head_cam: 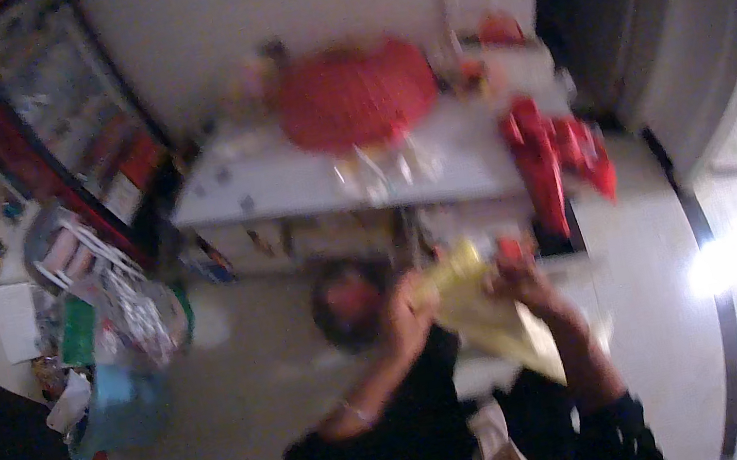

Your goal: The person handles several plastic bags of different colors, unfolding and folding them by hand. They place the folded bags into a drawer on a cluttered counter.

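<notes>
A blurred yellow cloth or thin bag (473, 300) hangs between my two hands, in front of my lap. My left hand (413, 314) grips its left edge. At its right upper edge, my right hand (517, 277) is closed on the yellow material, with a small red thing (511, 249) showing at the fingertips. What the red thing is, I cannot tell. A dark round object with a reddish middle (351, 299) lies just beyond my left hand, partly hidden by it.
Ahead stands a white table (288, 192) with a large red ribbed object (356, 95); red shiny packaging (538, 163) hangs over its right end. On the left are a blue bin (122, 406), plastic bags (139, 315) and a red-framed glass case (42, 140).
</notes>
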`<state>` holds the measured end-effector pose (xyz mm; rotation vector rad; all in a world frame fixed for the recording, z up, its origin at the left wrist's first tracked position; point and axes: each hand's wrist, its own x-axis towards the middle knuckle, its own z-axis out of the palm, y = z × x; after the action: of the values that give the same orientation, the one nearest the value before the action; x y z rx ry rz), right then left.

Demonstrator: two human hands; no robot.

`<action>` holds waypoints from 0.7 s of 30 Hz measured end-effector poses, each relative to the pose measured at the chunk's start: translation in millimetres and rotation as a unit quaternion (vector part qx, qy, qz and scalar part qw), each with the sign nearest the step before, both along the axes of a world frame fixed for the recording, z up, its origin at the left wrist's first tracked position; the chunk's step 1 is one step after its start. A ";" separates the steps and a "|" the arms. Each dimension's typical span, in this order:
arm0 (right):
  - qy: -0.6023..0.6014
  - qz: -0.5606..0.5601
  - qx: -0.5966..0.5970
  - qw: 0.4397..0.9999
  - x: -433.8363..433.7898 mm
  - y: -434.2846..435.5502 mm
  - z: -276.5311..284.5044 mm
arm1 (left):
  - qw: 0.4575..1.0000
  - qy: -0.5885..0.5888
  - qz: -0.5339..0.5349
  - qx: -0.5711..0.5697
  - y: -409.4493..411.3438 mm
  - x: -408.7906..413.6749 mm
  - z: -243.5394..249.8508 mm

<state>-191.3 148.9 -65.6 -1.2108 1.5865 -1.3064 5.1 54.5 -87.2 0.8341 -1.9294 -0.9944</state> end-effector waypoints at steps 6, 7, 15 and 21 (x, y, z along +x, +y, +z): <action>-0.225 0.036 -0.076 0.971 3.9 -9.7 23.0 | 0.977 0.047 -0.075 -0.195 -10.3 -17.2 18.4; -0.217 0.012 -0.055 0.975 9.9 -11.4 32.4 | 0.977 0.011 -0.087 -0.194 -7.2 -12.1 21.8; -0.227 -0.041 -0.070 0.971 5.0 -15.5 42.7 | 0.927 0.233 -0.180 0.233 6.1 -24.6 39.2; -0.088 0.055 -0.152 0.983 -2.1 -2.4 74.3 | 0.762 0.250 -0.234 0.550 4.7 -30.7 61.9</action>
<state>-193.4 146.5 8.8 -1.3033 1.2081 -1.5763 -25.6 59.2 -25.4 0.5340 -0.9455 -2.4707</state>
